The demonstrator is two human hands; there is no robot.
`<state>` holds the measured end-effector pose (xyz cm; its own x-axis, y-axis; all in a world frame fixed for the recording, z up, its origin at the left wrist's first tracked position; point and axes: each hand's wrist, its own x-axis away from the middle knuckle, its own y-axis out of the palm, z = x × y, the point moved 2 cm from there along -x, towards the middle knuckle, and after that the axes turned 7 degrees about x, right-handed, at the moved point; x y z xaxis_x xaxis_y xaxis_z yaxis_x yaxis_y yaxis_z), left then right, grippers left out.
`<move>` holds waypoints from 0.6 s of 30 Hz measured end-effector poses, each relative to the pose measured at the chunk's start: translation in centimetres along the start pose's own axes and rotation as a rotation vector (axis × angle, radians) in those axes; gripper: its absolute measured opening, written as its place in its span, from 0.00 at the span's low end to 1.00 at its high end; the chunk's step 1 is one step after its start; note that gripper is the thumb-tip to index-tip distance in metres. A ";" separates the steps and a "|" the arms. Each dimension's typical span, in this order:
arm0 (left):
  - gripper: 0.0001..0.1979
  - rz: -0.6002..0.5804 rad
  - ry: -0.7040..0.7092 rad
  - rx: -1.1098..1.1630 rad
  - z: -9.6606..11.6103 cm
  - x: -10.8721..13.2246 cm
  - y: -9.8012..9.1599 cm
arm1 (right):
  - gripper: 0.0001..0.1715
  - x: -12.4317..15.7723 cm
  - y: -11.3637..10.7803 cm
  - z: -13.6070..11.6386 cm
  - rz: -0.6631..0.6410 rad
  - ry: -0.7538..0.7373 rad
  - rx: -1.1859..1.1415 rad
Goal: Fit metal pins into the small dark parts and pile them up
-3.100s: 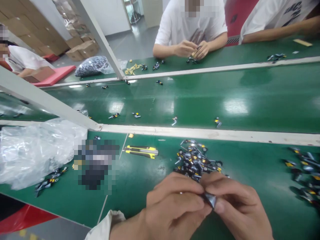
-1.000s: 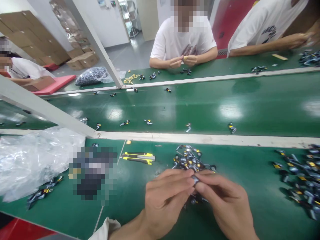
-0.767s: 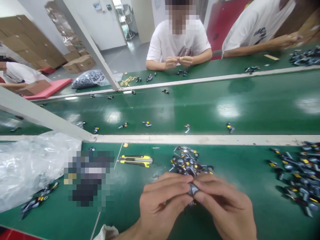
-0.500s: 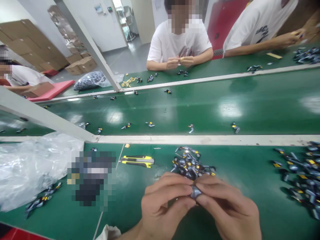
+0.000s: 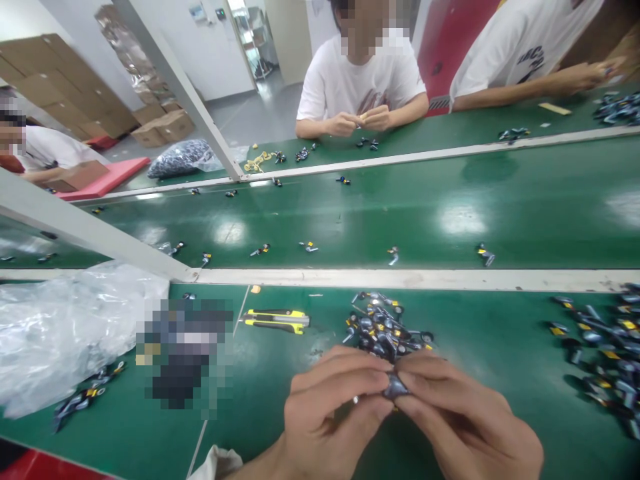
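Note:
Between the fingertips of both hands is a small shiny dark-grey part, mostly covered by the fingers. My left hand pinches its left side, and a small pale tip pokes out beneath the left index finger. My right hand pinches the other side with thumb and fingers. Just beyond the fingertips lies a pile of similar dark parts with yellow pieces on them. A yellow-and-black utility knife rests left of that pile.
More such parts are heaped at the right. Clear plastic bags and a blurred-out dark item lie at left. Beyond a white rail runs a green belt bearing scattered parts. Co-workers sit across it.
Both hands have shifted slightly right, still pinching the small part. On the belt, the near row of parts has moved a little to the right.

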<state>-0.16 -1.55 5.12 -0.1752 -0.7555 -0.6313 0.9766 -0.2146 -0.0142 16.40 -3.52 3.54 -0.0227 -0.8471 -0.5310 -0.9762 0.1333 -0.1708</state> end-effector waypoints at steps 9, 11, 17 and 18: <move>0.09 -0.006 0.086 -0.074 0.1 0.2 -0.1 | 0.07 -0.8 0.4 -0.4 0.036 0.158 -0.029; 0.09 -0.012 0.070 -0.077 0.1 0.2 -0.1 | 0.03 -0.9 0.4 -0.2 0.017 0.212 -0.010; 0.08 0.014 0.051 -0.047 0.1 0.3 0.3 | 0.11 -1.2 0.1 -0.8 -0.088 0.107 0.199; 0.08 0.019 0.058 -0.043 0.1 0.2 0.4 | 0.13 -1.3 0.1 -1.1 -0.112 0.040 0.248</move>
<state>0.17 -1.88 5.06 -0.1500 -0.7217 -0.6758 0.9844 -0.1727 -0.0341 16.12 -2.98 5.10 0.0688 -0.8826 -0.4651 -0.8909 0.1555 -0.4268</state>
